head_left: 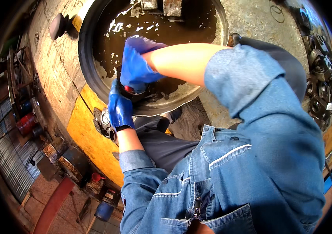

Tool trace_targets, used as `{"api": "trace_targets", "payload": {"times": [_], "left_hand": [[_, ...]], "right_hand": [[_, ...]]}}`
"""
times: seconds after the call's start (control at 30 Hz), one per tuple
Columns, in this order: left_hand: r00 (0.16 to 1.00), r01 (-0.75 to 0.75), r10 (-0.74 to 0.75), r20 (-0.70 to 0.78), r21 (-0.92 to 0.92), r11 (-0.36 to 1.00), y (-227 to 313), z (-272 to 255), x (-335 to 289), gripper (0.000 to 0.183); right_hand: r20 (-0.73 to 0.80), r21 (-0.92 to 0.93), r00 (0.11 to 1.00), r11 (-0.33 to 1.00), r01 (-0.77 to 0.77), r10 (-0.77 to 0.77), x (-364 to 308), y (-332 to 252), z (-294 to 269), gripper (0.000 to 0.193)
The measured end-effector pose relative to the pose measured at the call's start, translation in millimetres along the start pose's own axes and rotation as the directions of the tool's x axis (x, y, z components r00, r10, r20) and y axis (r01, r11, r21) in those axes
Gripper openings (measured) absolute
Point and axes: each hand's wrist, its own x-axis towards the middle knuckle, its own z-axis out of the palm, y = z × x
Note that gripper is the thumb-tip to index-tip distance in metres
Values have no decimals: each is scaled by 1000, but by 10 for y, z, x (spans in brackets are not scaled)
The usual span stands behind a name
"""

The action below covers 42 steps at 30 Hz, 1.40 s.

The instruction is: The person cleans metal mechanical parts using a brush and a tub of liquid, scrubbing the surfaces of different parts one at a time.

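– what did the head view show you?
– from my remote seat i saw the right hand [138, 66], blue-gloved, reaching down into a wide metal basin [85, 48]; its fingertips were hidden, so i couldn't tell its grip.
– and the left hand [120, 110]?
– gloved too, at the rim, fingers against a dark part [139, 97]; i couldn't tell if they gripped it.
– where was that?
– beneath the right hand, at the basin's near-left edge, by dark liquid [166, 33].

Blue gloves [138, 66] cover the hands [120, 109], and a blue denim jacket [279, 163] with rolled sleeves [244, 76] and pale stitching [230, 155] tops dark trousers [164, 145].
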Motion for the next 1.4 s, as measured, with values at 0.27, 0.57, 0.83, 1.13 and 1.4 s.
{"api": "trace_targets", "payload": {"times": [0.27,0.57,0.83,1.13,1.4], "left_hand": [[990,-103,122,-76,223,969,541,-181,-128,34],[917,389,-337,212,-659,644,807,-162,28,32],[992,118,-97,84,-297,948,702,-168,-73,42],[992,-124,125,0,79,989,552,-157,-33,34],[997,-47,45,59,22,999,680,-199,-46,38]], "right_hand": [[196,-35,977,995,91,-82,-256,-89,-145,17],[195,8,975,994,110,-110,-85,-111,-89,24],[393,420,781,661,-622,485,265,-290,471,33],[477,876,648,-264,-403,594,-268,-342,316,29],[654,234,455,-734,638,604,299,-636,1193,31]]}}
